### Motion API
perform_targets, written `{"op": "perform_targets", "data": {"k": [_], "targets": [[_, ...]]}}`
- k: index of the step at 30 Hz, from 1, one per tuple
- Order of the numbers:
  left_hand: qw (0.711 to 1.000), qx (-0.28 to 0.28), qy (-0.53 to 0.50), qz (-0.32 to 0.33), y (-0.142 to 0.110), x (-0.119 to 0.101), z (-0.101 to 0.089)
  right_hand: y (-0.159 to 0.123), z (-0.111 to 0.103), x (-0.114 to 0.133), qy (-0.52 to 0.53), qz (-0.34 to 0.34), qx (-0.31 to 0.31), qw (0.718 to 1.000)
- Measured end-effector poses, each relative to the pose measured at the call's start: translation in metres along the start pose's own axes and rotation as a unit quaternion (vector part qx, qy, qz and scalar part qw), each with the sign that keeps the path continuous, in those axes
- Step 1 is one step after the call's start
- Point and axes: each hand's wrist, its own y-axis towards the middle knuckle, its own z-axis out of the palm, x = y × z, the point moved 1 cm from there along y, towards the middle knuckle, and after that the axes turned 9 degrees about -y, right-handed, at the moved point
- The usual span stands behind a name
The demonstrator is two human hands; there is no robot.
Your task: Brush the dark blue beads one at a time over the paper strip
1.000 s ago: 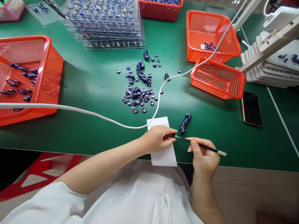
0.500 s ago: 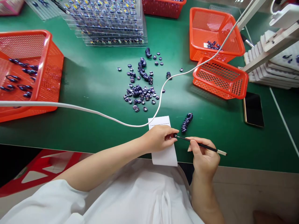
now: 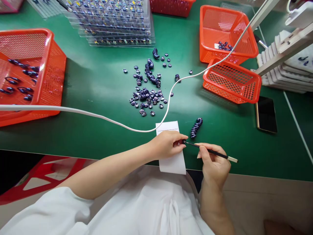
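Note:
My left hand [image 3: 167, 144] rests on a white paper card [image 3: 171, 160] at the table's front edge and pinches a small dark blue bead [image 3: 183, 141] between its fingertips. My right hand [image 3: 213, 163] grips a thin black stick [image 3: 212, 152] like a pen; its tip touches the bead. A short curved string of blue beads [image 3: 196, 127] lies just beyond the stick. Further back, a loose scatter of blue beads [image 3: 148, 94] covers the green table [image 3: 97, 85].
A white cable [image 3: 97, 116] crosses the table. Orange baskets stand at the left [image 3: 49, 65] and back right [image 3: 230, 36], [image 3: 232, 81]. Clear bead trays [image 3: 114, 23] are stacked at the back. A dark phone [image 3: 266, 113] lies right; white trays [image 3: 288, 71] sit far right.
Both hands stay in place with the stick tip at the bead. The view has shifted slightly, so the table's things sit a little higher.

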Motion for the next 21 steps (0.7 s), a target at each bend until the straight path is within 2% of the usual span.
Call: {"op": "perform_targets", "data": {"k": [9,15,21], "targets": [[1.000,-0.006,-0.004,-0.001,-0.0006,0.0010,0.0007,-0.0018,0.0007,-0.0007,-0.023,-0.045,0.000,0.999],[1.000,-0.019,-0.018,-0.012,-0.0008,-0.0006,0.0010,-0.0063,0.0024,-0.0032,-0.007,-0.087,-0.034,0.996],[1.000,-0.016,-0.006,-0.013,-0.0010,0.0001,0.0023,-0.0080,0.0026,-0.0034,-0.002,-0.107,0.006,0.994]]}}
